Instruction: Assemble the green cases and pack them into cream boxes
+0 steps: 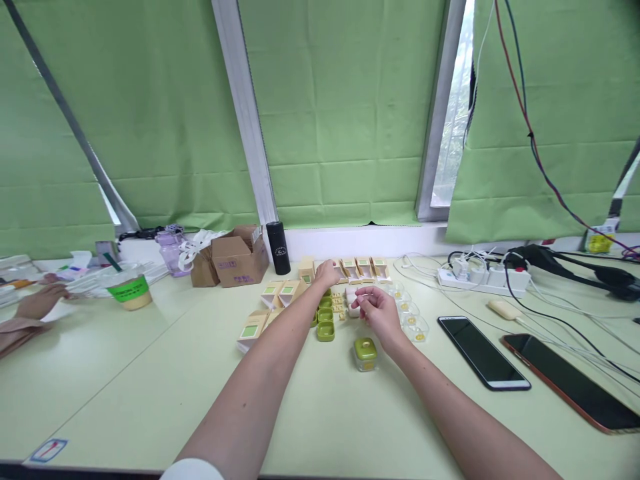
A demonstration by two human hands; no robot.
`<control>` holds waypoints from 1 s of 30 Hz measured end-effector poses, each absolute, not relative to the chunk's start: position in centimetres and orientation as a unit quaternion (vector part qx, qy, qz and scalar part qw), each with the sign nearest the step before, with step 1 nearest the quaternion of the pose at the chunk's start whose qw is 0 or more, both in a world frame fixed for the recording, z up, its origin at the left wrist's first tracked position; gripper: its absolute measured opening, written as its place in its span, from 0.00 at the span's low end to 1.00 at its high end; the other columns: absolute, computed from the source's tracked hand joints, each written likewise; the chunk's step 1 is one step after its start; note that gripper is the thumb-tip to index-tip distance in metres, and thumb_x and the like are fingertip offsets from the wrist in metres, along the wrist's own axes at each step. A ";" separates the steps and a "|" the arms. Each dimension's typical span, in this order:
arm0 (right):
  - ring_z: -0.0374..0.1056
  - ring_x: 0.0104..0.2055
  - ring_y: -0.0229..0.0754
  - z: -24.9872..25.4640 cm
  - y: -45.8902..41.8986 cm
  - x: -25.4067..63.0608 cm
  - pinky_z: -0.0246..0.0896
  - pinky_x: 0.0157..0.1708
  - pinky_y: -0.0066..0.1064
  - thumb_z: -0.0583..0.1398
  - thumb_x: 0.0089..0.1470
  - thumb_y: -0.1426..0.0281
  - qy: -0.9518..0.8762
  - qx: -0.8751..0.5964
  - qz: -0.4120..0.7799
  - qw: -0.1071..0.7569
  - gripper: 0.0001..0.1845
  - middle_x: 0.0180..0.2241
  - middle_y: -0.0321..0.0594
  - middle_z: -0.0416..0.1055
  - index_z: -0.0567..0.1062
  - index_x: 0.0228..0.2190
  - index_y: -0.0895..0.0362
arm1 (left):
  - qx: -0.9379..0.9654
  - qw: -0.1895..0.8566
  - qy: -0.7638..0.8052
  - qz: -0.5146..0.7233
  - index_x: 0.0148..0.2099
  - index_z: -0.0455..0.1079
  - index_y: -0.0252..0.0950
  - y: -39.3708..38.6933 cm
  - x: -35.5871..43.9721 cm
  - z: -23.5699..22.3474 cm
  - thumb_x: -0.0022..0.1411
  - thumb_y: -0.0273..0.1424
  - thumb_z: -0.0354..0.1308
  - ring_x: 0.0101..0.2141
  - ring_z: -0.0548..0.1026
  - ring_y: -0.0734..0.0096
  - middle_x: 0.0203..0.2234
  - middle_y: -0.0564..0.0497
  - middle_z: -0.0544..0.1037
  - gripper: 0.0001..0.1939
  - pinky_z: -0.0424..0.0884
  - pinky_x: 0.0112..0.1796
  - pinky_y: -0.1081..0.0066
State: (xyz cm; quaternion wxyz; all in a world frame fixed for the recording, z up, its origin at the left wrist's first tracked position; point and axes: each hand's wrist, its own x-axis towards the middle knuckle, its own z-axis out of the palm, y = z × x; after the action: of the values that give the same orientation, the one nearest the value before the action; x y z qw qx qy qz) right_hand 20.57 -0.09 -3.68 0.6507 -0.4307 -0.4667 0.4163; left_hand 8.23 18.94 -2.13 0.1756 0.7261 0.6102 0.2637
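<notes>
My left hand (327, 273) reaches to the row of small open cartons (364, 268) at the back; its fingers are bent down and closed, and what they hold is hidden. Over the white blocks (351, 301) hovers my right hand (380, 313), fingers loosely curved and apart, with nothing visible in them. Between my arms are green square lids (325, 331) in a column and small yellow pieces (339, 308) beside them. Clear plastic cups (416, 327) with yellow spots line up right of my right hand. A clear cube container with a green lid (365, 353) stands nearer me.
Beige cartons (251, 328) lie left of my left forearm. Two phones (484, 352) and a power strip (483, 279) with loose cables are on the right. A black bottle (278, 248), cardboard box (240, 257) and drink cup (129, 288) stand left, near another person's hand (43, 301).
</notes>
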 end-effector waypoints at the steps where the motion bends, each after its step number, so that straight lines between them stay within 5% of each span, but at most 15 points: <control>1: 0.65 0.21 0.38 -3.7 0.0 20.6 0.54 0.19 0.28 0.68 0.44 0.55 -0.463 -0.432 0.414 0.654 0.19 0.24 0.40 0.78 0.76 0.33 0.56 | 0.729 0.174 0.604 0.272 0.60 0.71 0.36 18.5 8.1 -1.8 0.71 0.37 0.62 0.53 0.77 0.57 0.56 0.42 0.75 0.19 0.76 0.53 0.53; 9: 0.64 0.20 0.38 -3.6 0.4 21.5 0.59 0.21 0.30 0.66 0.46 0.57 -0.449 -0.443 0.352 0.692 0.15 0.24 0.38 0.77 0.76 0.32 0.55 | 0.767 0.177 0.511 0.346 0.56 0.76 0.41 9.8 5.6 -0.8 0.66 0.27 0.61 0.54 0.78 0.58 0.50 0.46 0.83 0.17 0.70 0.56 0.64; 20: 0.71 0.27 0.44 -4.7 -1.1 22.3 0.63 0.26 0.33 0.63 0.56 0.60 -0.562 -0.452 0.287 0.631 0.10 0.25 0.39 0.76 0.76 0.30 0.54 | 0.873 0.222 0.354 0.250 0.52 0.77 0.48 -4.1 4.1 -2.4 0.55 0.46 0.69 0.55 0.70 0.45 0.45 0.45 0.80 0.22 0.69 0.52 0.54; 24: 0.71 0.26 0.45 -4.9 -1.1 22.1 0.61 0.26 0.33 0.64 0.56 0.58 -0.565 -0.454 0.286 0.627 0.11 0.24 0.39 0.76 0.76 0.31 0.53 | 0.874 0.213 0.355 0.254 0.48 0.73 0.48 -4.7 4.3 -3.2 0.48 0.40 0.74 0.53 0.70 0.43 0.45 0.45 0.79 0.25 0.68 0.50 0.52; 30: 0.72 0.28 0.45 -5.1 -1.4 21.6 0.63 0.29 0.34 0.64 0.56 0.60 -0.578 -0.445 0.291 0.619 0.09 0.26 0.39 0.77 0.77 0.33 0.53 | 0.865 0.217 0.383 0.242 0.46 0.72 0.45 -4.4 4.1 -3.8 0.53 0.35 0.71 0.51 0.70 0.46 0.44 0.44 0.77 0.18 0.69 0.50 0.52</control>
State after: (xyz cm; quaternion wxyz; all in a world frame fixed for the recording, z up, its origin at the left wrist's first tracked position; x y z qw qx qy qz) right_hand 21.55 -1.44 -5.14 0.6191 -0.4453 -0.5776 0.2913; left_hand 4.13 -4.44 -3.82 0.2166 0.8650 0.3826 0.2417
